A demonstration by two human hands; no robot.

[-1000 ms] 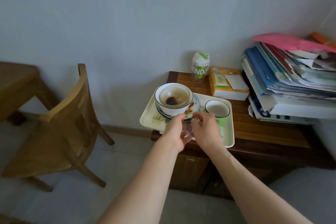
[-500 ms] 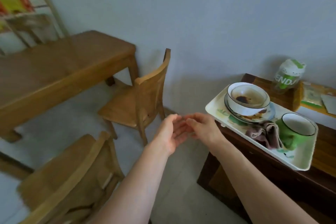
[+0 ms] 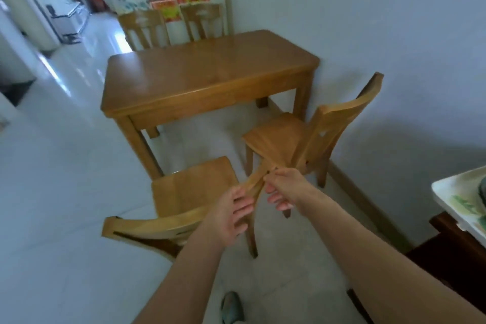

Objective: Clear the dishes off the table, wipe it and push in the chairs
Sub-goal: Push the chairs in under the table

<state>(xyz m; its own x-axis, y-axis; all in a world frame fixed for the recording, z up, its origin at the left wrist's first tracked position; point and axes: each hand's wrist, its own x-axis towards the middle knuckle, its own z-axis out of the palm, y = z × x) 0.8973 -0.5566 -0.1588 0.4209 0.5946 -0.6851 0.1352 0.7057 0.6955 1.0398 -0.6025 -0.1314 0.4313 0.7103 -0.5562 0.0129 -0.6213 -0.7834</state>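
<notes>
The bare wooden table (image 3: 210,71) stands against the wall ahead. A wooden chair (image 3: 194,187) is pulled out just below me, its curved backrest (image 3: 147,226) towards me. A second chair (image 3: 273,139) is pulled out to the right, by the wall. My left hand (image 3: 231,216) and my right hand (image 3: 284,189) hover close together over the right end of the near chair's backrest, fingers apart, gripping nothing. The white tray (image 3: 457,197) shows only its corner at the right edge.
Two more chairs (image 3: 144,26) (image 3: 202,21) are tucked in at the table's far side. The tray rests on a dark cabinet (image 3: 452,250) at right. My shoe (image 3: 231,305) is on the pale tiled floor, which stretches away to the left.
My view has swung left from the tray on the cabinet to the table and chairs. Both hands let go of the cloth on the tray and now hover over the near chair.
</notes>
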